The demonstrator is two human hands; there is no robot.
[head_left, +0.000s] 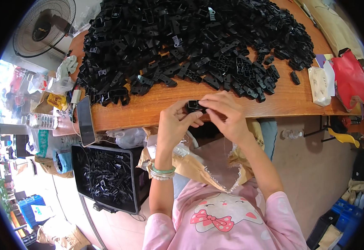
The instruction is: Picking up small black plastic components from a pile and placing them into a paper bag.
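Between my two hands, just over the table's near edge, is a small black plastic part (193, 106) with box-like openings. My left hand (176, 121) grips it from the left, thumb below and fingers curled around. From the right, my right hand (227, 116) pinches its other end with thumb and fingertips. Some of the part is hidden by the fingers. Beyond my hands, a large pile of similar black plastic parts (182, 46) covers much of the wooden table (148, 110). One loose black part (295, 78) lies at the pile's right side.
A black bin (103, 177) of small black pieces stands below the table at left. An open brown paper bag (198, 168) lies at my lap. A phone (86, 121) leans at the table's left edge; a tissue pack (319, 85) and red bag (352, 79) sit right. A fan (44, 27) stands far left.
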